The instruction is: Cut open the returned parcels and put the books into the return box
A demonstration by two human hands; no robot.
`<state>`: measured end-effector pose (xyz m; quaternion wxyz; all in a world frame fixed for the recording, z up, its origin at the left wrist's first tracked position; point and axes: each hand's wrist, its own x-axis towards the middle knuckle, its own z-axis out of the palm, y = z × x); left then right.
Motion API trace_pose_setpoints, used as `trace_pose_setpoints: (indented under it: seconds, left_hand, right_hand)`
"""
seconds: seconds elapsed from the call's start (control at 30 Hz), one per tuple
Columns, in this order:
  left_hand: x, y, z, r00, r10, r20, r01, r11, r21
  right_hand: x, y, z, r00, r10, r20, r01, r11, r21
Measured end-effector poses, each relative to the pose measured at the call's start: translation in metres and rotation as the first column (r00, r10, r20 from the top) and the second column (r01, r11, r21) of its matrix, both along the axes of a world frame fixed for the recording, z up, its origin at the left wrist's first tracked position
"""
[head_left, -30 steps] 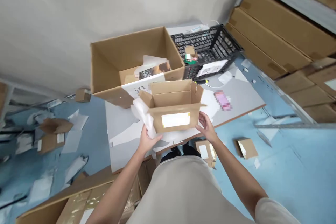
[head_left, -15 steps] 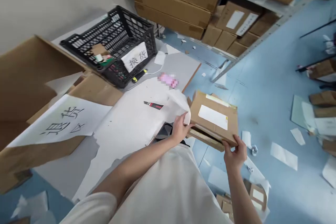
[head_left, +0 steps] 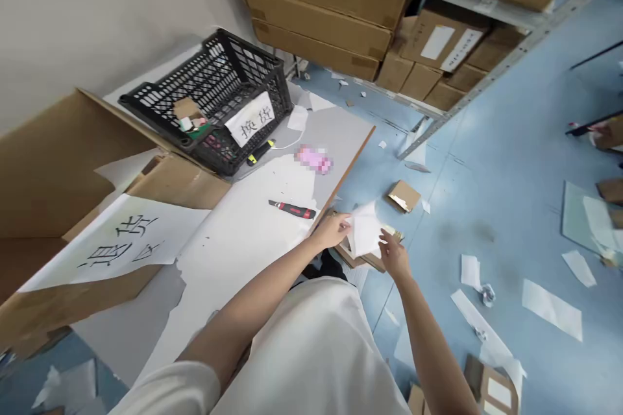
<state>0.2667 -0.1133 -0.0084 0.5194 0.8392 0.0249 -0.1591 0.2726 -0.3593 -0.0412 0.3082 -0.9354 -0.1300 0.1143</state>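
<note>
A small white sheet of paper (head_left: 366,231) hangs between my hands, off the table's right edge. My left hand (head_left: 332,229) pinches its left side. At its right edge, the fingers of my right hand (head_left: 394,255) are bent and closed on it. Beneath the paper lies a cardboard box (head_left: 374,262), largely covered by the sheet and my hands. On the table, left of my left hand, rests a box cutter (head_left: 293,209) with a red and black handle.
A black plastic crate (head_left: 204,104) with a handwritten sign stands at the table's back. An open carton (head_left: 189,175) is at left. Beyond the table is a metal shelf (head_left: 487,3) loaded with boxes. Paper scraps (head_left: 552,308) and a small box (head_left: 403,196) lie on the floor.
Both hands have let go of the cardboard box, which now sits lower down. They have come closer together, and the white sheet is between them. The view has shifted slightly.
</note>
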Motion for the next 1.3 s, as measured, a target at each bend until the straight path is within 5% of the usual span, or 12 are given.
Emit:
trace_pose_setpoints:
  seconds: [0.13,0.2,0.3,0.47,0.63,0.9,1.17,1.23,1.3]
  left_hand:
    - [-0.045,0.089,-0.003,0.878,0.477,-0.047,-0.473,0.878,0.078]
    - [-0.081,0.125,-0.01,0.793,0.602,-0.089,-0.582,0.793,0.179]
    - [-0.142,0.154,-0.025,0.666,0.724,-0.178,-0.668,0.685,0.29]
    - [-0.229,0.143,-0.047,0.429,0.848,-0.31,-0.781,0.521,0.344]
    - [-0.264,0.11,-0.045,0.265,0.891,-0.369,-0.847,0.398,0.352]
    - [-0.244,0.101,-0.031,0.266,0.872,-0.41,-0.807,0.434,0.4]
    - [-0.24,0.105,-0.024,0.269,0.867,-0.418,-0.793,0.446,0.415]
    - [-0.245,0.104,-0.019,0.253,0.88,-0.403,-0.804,0.423,0.418]
    - [-0.252,0.099,-0.01,0.235,0.889,-0.394,-0.815,0.401,0.419]
  right_hand:
    - [0.068,0.088,0.012,0.9,0.434,-0.042,-0.434,0.881,-0.19]
    - [0.099,0.131,0.015,0.85,0.527,-0.027,-0.515,0.817,-0.257]
    - [0.142,0.188,0.012,0.831,0.555,0.019,-0.523,0.794,-0.309]
    - [0.188,0.256,-0.009,0.837,0.54,0.089,-0.468,0.791,-0.393]
    - [0.202,0.28,-0.034,0.827,0.553,0.104,-0.48,0.789,-0.383]
    - [0.203,0.277,-0.054,0.819,0.552,0.153,-0.488,0.812,-0.319]
    - [0.198,0.287,-0.032,0.806,0.556,0.204,-0.512,0.827,-0.234]
    - [0.193,0.301,-0.018,0.764,0.61,0.211,-0.593,0.792,-0.144]
    - [0.183,0.322,-0.003,0.685,0.709,0.168,-0.712,0.7,-0.056]
